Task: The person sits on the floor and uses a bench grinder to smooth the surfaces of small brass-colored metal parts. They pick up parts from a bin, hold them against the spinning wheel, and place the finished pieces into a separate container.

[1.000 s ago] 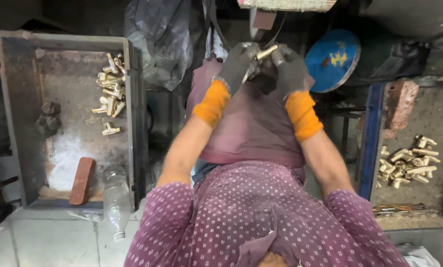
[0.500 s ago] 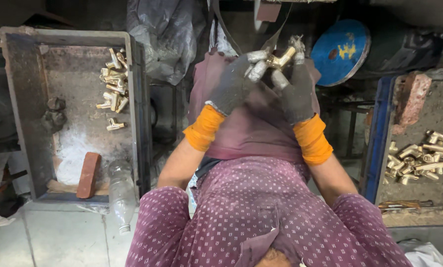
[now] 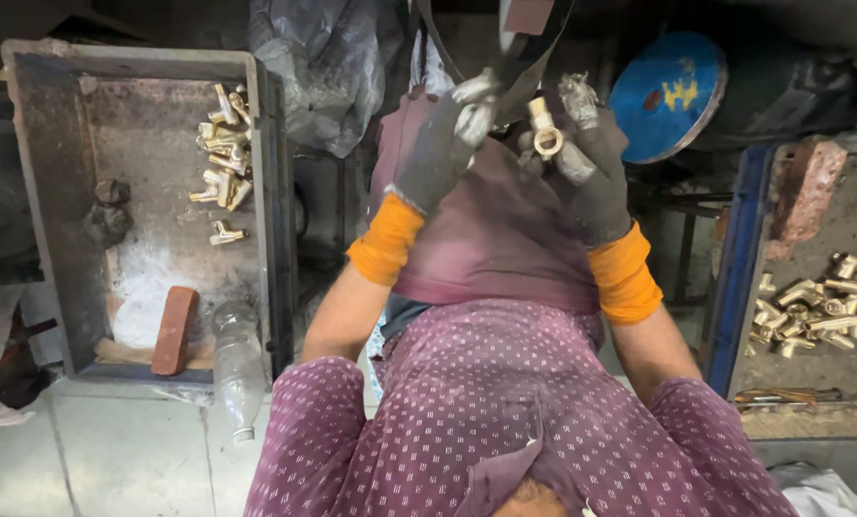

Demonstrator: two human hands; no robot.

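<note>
We had both hands up in front of the chest, dark grey work gloves with bright orange knitted cuffs on each. Our right hand (image 3: 596,182) was curled shut around a short brass tube fitting (image 3: 546,129), its round open mouth turned toward the camera, the metal a dull yellow with a pale, unfinished look. Our left hand (image 3: 438,158) was closed too, fingers pinched on a greyish metal piece (image 3: 472,101) right next to it; whether that was a second fitting or part of the dark belt-like strap (image 3: 524,48) hanging just above, we could not tell.

As we judged it, the step in hand was working the fitting at that strap, and the next move called for a steady two-handed grip with the tube's mouth kept square, since the gloves were thick and the part small and smooth.

Off to our left sat a rusty grey metal tray (image 3: 36,220) holding a loose cluster of T-shaped brass fittings (image 3: 223,158), a red brick (image 3: 175,330) and a patch of white powder. A clear plastic bottle (image 3: 237,369) lay just beside the tray. To our right, a blue-edged tray (image 3: 740,268) carried a heap of similar brass fittings (image 3: 816,306), with a round blue disc (image 3: 677,96) behind.
</note>
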